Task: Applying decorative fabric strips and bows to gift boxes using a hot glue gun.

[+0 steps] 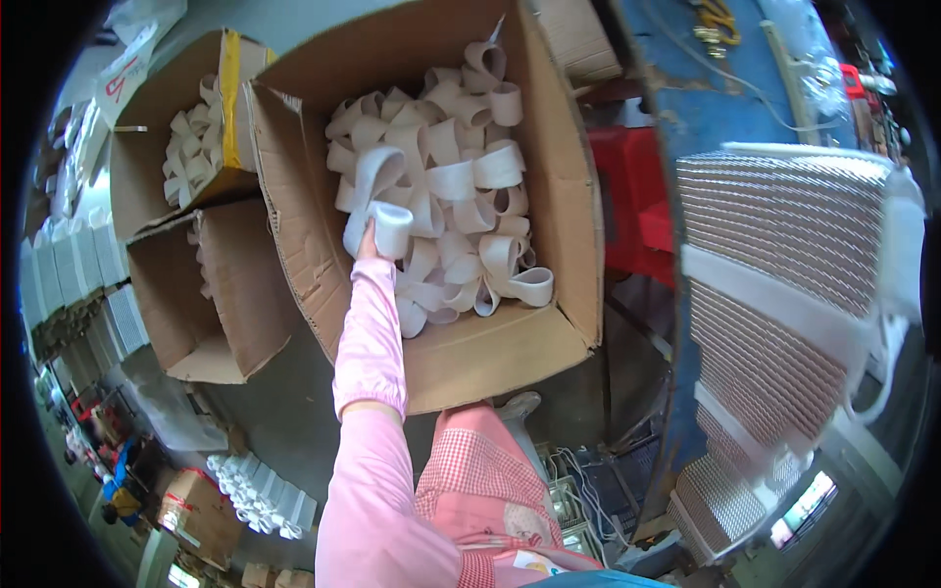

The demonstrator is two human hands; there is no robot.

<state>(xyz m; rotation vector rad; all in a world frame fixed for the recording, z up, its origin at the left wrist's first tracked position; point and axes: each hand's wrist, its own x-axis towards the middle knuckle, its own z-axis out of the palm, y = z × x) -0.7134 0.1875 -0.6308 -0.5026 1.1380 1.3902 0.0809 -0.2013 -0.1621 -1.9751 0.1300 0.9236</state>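
My left hand [368, 241], at the end of a pink-sleeved arm, reaches into a big open cardboard box [480, 363]. It is closed on a looped white fabric band [392, 230], and the band hides most of the fingers. Around and beyond the hand lies a heap of similar white looped bands [456, 181], filling much of the box. My right hand does not show in the picture.
To the left stand another box with white loops [147, 176] and a smaller open box [211, 343]. A red plastic chair or stool [637, 186] is right of the big box. Stacked ridged panels with white bands [774, 265] rest by a blue table [716, 108].
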